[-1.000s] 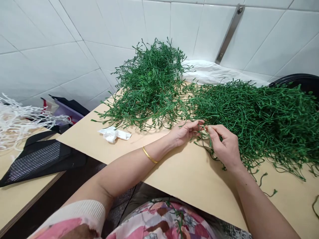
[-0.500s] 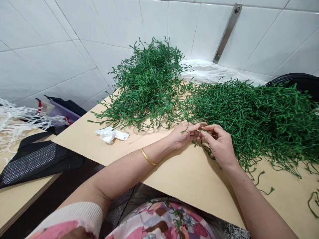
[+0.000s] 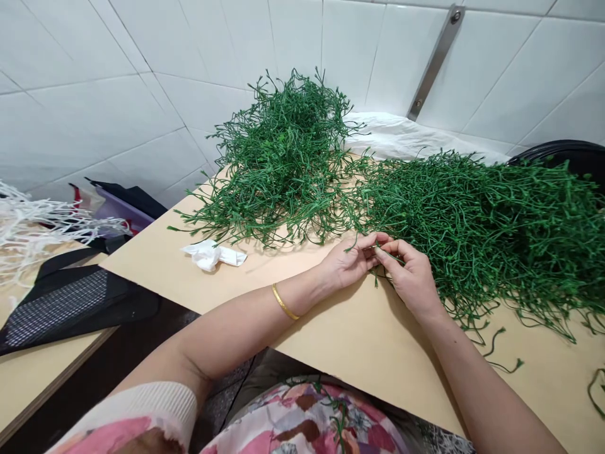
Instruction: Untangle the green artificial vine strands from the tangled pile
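My left hand (image 3: 352,260) is closed on a thin green cord, palm turned up, with a short green end showing by the thumb. My right hand (image 3: 410,274) pinches the same cord, its fingertips meeting those of the left. Another green end (image 3: 376,281) hangs below the fingers; how the cord runs between them is hidden. Right beside my right hand spreads a big heap of green cords (image 3: 472,221) with knotted-looking ends. A taller green pile (image 3: 288,151) stands behind my left hand.
A crumpled white tissue (image 3: 212,255) lies on the tan tabletop (image 3: 340,340). Loose green cords (image 3: 503,353) lie at right. To the left, a second table holds white cords (image 3: 42,227) and a black mesh bag (image 3: 61,309). White tiled wall (image 3: 203,38) stands behind.
My right hand has shifted slightly left and closer against my left hand. A green cord end now hangs below the fingers. The piles look the same.
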The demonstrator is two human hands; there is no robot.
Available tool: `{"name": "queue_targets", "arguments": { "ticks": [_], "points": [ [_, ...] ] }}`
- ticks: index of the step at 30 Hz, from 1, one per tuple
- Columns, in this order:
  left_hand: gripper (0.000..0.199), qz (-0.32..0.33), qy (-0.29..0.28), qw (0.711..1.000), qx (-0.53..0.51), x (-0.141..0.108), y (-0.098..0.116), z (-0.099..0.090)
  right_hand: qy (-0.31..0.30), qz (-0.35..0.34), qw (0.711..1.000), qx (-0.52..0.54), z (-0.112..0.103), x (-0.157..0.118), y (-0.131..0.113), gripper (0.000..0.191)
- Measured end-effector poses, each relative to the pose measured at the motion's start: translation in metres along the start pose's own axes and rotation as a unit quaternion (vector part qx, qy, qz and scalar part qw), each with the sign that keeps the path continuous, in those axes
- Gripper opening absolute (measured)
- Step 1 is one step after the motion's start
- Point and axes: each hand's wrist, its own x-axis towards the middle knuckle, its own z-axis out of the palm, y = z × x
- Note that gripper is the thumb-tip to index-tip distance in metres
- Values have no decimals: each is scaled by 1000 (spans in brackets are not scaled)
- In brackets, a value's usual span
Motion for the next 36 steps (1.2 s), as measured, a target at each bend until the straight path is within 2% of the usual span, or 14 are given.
{"name": "queue_targets", "arguments": {
  "ticks": [3,7,11,12,14,16,18,19,21,23,26,29,32,36],
  "points": [
    [14,-7,5,1000,-26,0,-1,1,-1,-17,999,-31,2,0,1,17],
    [27,-27,40,997,-67,5,10,2,9,-88,991,-98,5,-6,-5,15],
    [30,-41,17,998,-41,9,26,-2,-60,-183,967,-166,6,-16,-21,14],
    [28,-37,7,999,-22,10,27,-3,-57,-210,961,-170,4,-18,-25,13],
    [23,-40,-9,999,20,10,26,-5,11,-253,952,-171,-3,-20,-31,7],
    [18,-48,-18,997,49,9,21,-7,139,-270,934,-190,-15,-18,-32,4],
    [15,-50,-29,996,69,8,18,-8,259,-252,898,-251,-31,-12,-30,13],
    [14,-48,-34,995,78,8,17,-8,297,-229,879,-294,-39,-9,-28,20],
    [13,-43,-38,993,102,8,17,-9,319,-176,848,-384,-56,-3,-24,39],
    [11,-38,-36,990,133,8,17,-11,314,-151,833,-429,-67,1,-22,53],
    [9,-29,-45,982,182,8,15,-13,279,-191,844,-417,-69,1,-25,41],
    [18,-20,-78,975,209,8,11,-15,191,-249,878,-362,-52,-3,-31,22],
    [24,0,-104,969,225,6,10,-16,107,-264,898,-334,-32,-4,-29,14],
    [26,-7,-101,964,246,7,10,-16,66,-242,913,-321,-20,1,-13,13]
  ]
}}
